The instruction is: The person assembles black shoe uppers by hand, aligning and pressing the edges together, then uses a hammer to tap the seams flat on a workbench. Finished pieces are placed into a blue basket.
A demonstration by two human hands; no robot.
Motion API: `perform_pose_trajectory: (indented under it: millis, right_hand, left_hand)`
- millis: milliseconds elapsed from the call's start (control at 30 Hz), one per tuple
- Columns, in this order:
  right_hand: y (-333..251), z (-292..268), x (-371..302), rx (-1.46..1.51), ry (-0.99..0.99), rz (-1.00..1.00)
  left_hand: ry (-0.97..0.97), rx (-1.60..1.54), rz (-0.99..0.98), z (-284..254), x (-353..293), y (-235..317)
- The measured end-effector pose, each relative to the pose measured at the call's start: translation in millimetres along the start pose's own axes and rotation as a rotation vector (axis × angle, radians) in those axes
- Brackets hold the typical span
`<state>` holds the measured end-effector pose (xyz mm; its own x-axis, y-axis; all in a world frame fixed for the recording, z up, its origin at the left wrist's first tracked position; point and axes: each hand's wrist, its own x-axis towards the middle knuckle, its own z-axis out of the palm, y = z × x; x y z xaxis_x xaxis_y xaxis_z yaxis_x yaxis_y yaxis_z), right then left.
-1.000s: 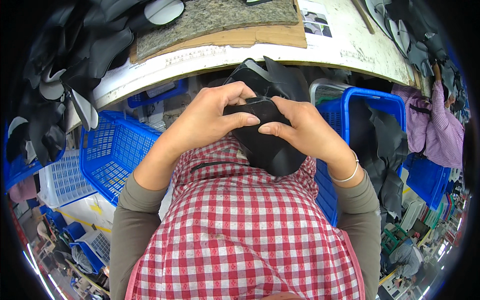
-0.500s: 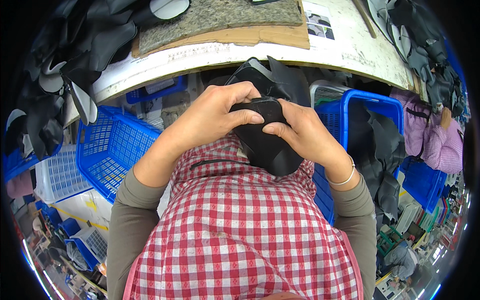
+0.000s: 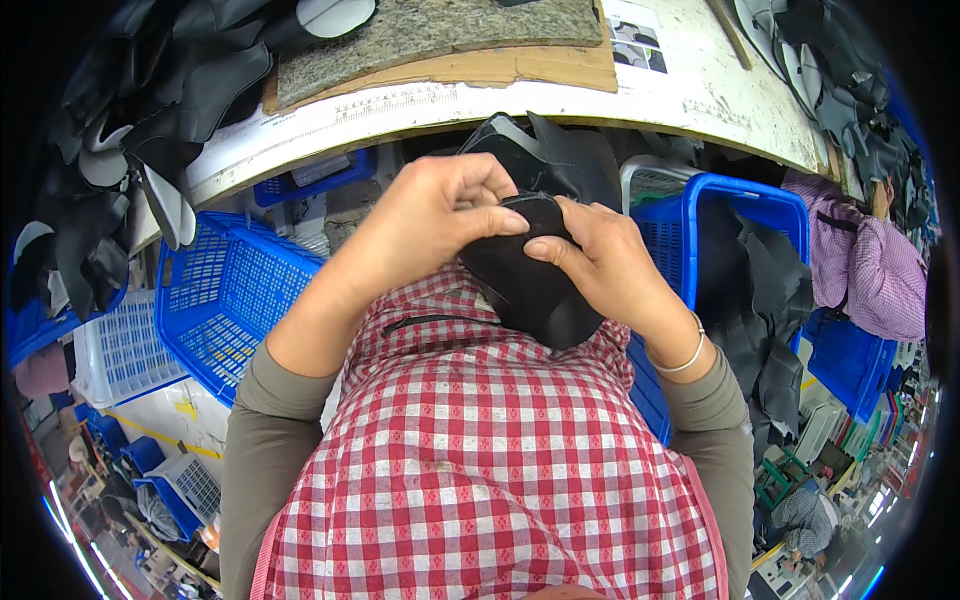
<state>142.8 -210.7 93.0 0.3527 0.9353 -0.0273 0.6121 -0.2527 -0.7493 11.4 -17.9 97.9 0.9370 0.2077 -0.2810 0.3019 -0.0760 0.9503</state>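
At right, a blue crate holds black sheets; at left, a blue basket stands beside a white basket. Before my apron, my left hand and right hand, both closed, pinch a black piece near its top, my left thumb sitting higher than half a second earlier. Above, the white worktop carries a stone slab on cardboard; a person in purple appears at far right.

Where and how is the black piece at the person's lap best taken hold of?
Probably pinch the black piece by its rounded lower end, coming from the body side: that end is uncovered, while the left grip and right grip occupy its upper part.
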Motion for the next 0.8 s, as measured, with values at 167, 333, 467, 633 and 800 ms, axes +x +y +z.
perform_pose_trajectory:
  millis: [167,333,467,633,800]
  right_hand:
    - [6,6,-3,-0.007,0.026,-0.014]
    - [10,8,-3,0.058,0.03,0.011]
    - [12,9,-1,0.044,0.06,-0.001]
    - [22,9,-3,0.167,0.036,0.001]
    - [33,8,-8,0.312,0.071,0.165]
  left_hand:
    - [-0.207,-0.156,-0.013,-9,19,-5]
    - [0.056,0.132,0.105,10,8,1]
    - [0.163,0.211,0.196,20,8,3]
    - [-0.023,0.049,0.23,16,21,-6]
    - [0.046,-0.039,0.184,18,20,-16]
